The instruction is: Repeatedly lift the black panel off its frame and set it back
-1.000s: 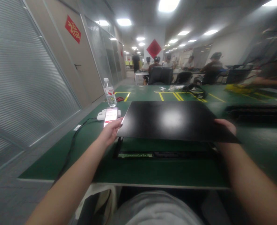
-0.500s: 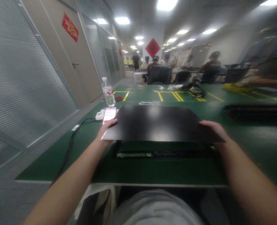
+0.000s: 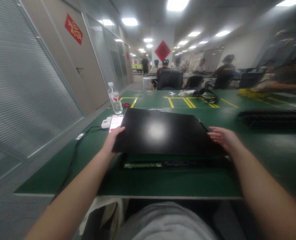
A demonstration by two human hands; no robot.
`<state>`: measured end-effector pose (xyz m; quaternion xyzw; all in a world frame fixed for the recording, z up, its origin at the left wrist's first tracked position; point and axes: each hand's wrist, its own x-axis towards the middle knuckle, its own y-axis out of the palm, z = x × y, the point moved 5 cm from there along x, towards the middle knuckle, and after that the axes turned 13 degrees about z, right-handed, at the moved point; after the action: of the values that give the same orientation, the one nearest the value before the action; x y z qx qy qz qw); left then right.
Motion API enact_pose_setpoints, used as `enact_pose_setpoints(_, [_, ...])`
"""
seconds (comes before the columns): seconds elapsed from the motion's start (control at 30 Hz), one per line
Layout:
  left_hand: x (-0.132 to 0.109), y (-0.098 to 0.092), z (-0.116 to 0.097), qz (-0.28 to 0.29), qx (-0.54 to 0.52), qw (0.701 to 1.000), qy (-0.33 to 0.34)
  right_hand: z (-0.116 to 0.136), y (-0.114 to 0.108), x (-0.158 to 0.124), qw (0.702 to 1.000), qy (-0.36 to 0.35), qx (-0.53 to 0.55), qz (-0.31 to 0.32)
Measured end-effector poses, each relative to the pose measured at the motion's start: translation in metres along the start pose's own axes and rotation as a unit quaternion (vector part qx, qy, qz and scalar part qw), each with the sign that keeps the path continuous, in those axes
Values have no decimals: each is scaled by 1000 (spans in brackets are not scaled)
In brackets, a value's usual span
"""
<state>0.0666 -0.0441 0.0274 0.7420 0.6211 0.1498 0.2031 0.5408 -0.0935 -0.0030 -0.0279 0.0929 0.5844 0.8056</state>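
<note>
A thin, glossy black panel [image 3: 160, 133] is tilted above the table, with a ceiling light reflected in its surface. My left hand [image 3: 114, 138] grips its left edge, thumb on top and the other fingers out of sight underneath. At the opposite edge, my right hand [image 3: 224, 139] has its fingers stretched out and apart; whether the fingertips touch the panel I cannot tell. Beneath the panel lies a dark frame [image 3: 188, 164] with a strip of green circuit board [image 3: 142, 165] along its near side. The panel hides most of that frame.
Beyond my left hand are a phone [image 3: 116, 122], a white adapter [image 3: 106, 122] with a black cable, and a water bottle [image 3: 115, 100]. Red-handled scissors [image 3: 126, 105] lie behind. A long black object [image 3: 273, 119] rests on the right of the green table [image 3: 178, 183]. Several people sit farther back.
The panel's right side has swung away and its tilt has changed, moving the reflection. My right hand has loosened from the right edge and spread its fingers. My left hand keeps its grip.
</note>
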Motion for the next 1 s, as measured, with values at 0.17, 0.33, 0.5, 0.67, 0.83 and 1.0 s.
enact_pose_setpoints(0.17, [6, -8, 8, 51, 21, 998, -11, 4, 0, -3, 999, -14, -39, -22])
enact_pose_setpoints(0.33, [6, -9, 8, 38, 39, 998, -6, 8, 1, -6, 996, -20, -79, -47])
enact_pose_setpoints(0.5, [5, -9, 8, 10, 48, 999, -3, 11, 2, -8, 990, -25, -122, -64])
enact_pose_setpoints(0.67, [4, -9, 8, 17, 49, 999, -3, 10, 2, -8, 988, -29, -134, -71])
enact_pose_setpoints(0.83, [4, -10, 8, 8, 81, 997, -11, 10, 2, -9, 983, -43, -161, -76])
enact_pose_setpoints(1.0, [4, -9, 9, 8, 99, 995, -7, 9, -3, -7, 975, -43, -197, -94])
